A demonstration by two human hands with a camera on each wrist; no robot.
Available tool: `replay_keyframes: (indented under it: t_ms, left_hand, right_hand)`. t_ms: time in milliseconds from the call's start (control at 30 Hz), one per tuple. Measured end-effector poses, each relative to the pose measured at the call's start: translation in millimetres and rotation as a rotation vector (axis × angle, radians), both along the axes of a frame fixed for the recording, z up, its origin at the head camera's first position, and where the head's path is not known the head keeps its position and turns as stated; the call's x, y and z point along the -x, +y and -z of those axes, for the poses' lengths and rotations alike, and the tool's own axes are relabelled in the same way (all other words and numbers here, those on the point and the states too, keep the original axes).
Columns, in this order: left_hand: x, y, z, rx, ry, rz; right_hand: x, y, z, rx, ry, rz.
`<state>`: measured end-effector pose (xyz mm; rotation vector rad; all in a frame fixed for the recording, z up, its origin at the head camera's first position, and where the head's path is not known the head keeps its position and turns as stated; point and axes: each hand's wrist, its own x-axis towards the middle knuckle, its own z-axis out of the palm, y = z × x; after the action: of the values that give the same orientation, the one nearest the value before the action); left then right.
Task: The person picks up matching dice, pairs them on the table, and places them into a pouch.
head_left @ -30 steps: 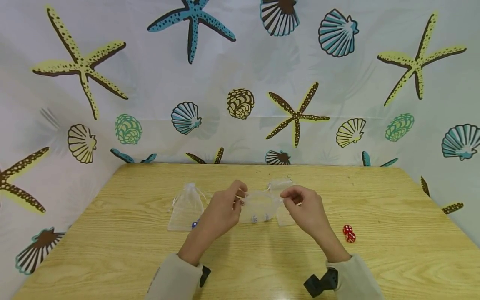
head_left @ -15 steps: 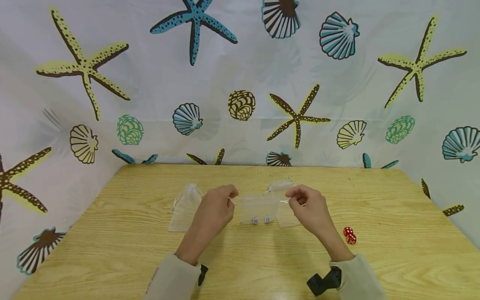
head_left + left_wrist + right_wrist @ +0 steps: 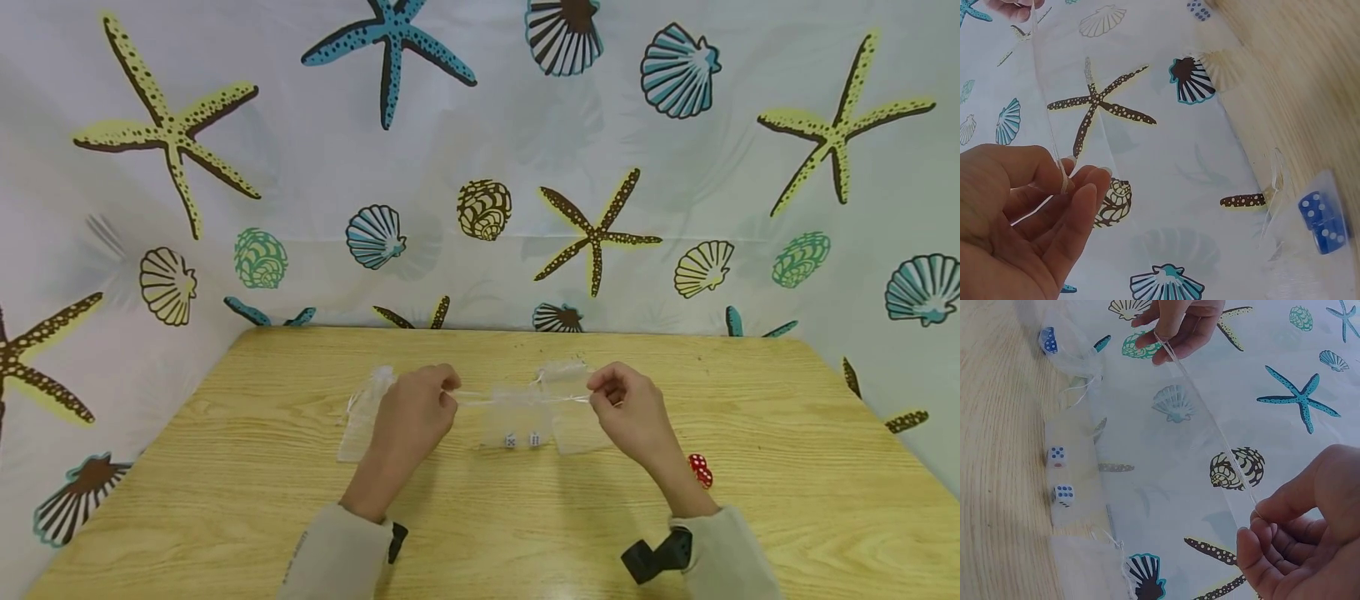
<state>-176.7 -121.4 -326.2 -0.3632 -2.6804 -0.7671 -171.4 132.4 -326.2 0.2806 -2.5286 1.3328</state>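
A sheer white drawstring bag (image 3: 517, 419) stands over the table's middle, two white dice (image 3: 522, 440) at its bottom. In the head view my left hand (image 3: 412, 412) pinches its drawstring on the left side, and my right hand (image 3: 632, 412) pinches the drawstring on the right. Seen from the right wrist, the cord (image 3: 1229, 450) runs taut between both hands. The left wrist view shows thumb and fingertips of the left hand (image 3: 1035, 215) closed on the cord end.
Left of the bag lies another sheer bag (image 3: 358, 429) with blue dice (image 3: 1322, 222) inside, partly behind my left hand. A flat sheer bag (image 3: 579, 437) lies to the right. Red dice (image 3: 700, 471) sit beside my right forearm on the wooden table (image 3: 517, 525).
Both hands have moved apart, left hand to the left and right hand to the right. The bag's mouth has drawn narrower, with longer cord showing on each side.
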Motion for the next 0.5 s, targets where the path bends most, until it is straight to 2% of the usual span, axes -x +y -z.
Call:
replay_keyframes:
  t_ms: [333, 500]
  left_hand:
    - [1.7, -11.5, -0.3, -0.098, -0.057, -0.049]
    - [2.2, -14.5, -3.8, -0.109, -0.058, -0.042]
  right_hand:
    - [5.5, 14.8, -1.1, 0.034, -0.005, 0.022]
    - [5.5, 17.9, -2.9, 0.039, -0.001, 0.027]
